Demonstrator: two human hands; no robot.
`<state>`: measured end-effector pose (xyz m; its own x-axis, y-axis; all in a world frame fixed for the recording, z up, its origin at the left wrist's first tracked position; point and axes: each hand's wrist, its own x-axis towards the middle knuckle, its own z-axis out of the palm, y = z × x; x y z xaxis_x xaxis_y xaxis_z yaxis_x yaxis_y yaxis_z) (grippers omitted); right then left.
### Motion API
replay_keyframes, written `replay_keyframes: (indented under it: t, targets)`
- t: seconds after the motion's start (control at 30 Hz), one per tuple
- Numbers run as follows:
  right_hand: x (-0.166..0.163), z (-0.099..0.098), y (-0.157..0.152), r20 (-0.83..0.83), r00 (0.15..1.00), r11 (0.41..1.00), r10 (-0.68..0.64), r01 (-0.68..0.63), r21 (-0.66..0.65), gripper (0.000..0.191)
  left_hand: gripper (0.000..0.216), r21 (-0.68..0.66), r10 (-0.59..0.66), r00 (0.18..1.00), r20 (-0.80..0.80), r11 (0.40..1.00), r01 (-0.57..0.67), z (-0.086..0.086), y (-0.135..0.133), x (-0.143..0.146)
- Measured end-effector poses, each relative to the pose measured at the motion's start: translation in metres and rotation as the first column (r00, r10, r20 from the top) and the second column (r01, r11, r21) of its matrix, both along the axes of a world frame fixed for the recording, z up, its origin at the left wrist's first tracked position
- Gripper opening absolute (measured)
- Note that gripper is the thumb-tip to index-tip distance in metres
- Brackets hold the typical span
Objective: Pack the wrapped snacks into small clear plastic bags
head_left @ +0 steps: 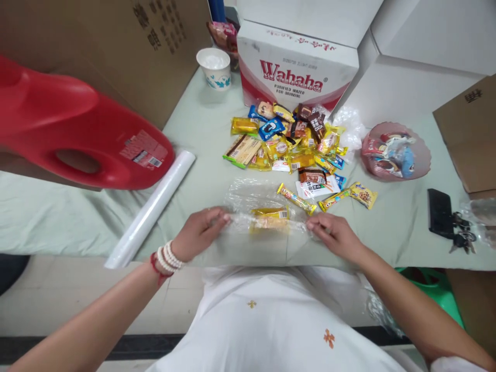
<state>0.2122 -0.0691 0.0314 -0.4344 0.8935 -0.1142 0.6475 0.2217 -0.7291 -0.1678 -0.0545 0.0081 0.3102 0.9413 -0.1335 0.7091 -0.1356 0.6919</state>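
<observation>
A clear plastic bag [251, 199] lies flat near the table's front edge with yellow snack packets [270, 218] inside. My left hand [200, 231] pinches the bag's left end and my right hand [334, 233] pinches its right end. Just beyond the bag lie a long yellow snack stick [296, 199] and a cookie packet [351, 195]. Farther back sits a pile of several wrapped snacks [289, 142].
A red jug [77, 137] and a white plastic roll [153, 206] lie at the left. A Wahaha carton [296, 67] and paper cup [214, 67] stand at the back. At the right are a pink bowl [395, 151], a phone [439, 212] and keys [461, 238].
</observation>
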Motion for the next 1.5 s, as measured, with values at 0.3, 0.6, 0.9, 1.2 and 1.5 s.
replay_keyframes:
  t: [0.3,0.6,0.9,1.2,1.5]
  targets:
    - [-0.004,0.02,0.06,0.543,0.823,0.97,-0.166,0.036,0.242,0.03,0.022,0.461,0.456,0.882,-0.117,0.812,-0.358,0.001,0.02,-0.012]
    - [-0.088,0.004,0.118,0.583,0.806,0.939,0.104,-0.273,0.21,0.033,0.034,0.635,-0.026,0.977,-0.214,0.756,0.159,0.008,-0.022,0.074]
    - [-0.092,0.012,0.135,0.38,0.877,0.93,0.294,-0.354,0.096,0.012,0.033,0.532,0.008,0.933,-0.359,0.823,0.197,-0.028,-0.012,0.09]
    - [-0.085,0.019,0.04,0.535,0.704,0.798,0.468,-0.596,0.086,0.032,0.021,0.524,0.019,0.947,-0.32,0.836,0.16,-0.031,-0.014,0.089]
    - [-0.084,-0.011,0.018,0.498,0.765,0.877,0.409,-0.481,0.017,0.06,0.027,0.27,0.557,0.768,0.316,0.723,-0.636,-0.038,-0.02,0.029]
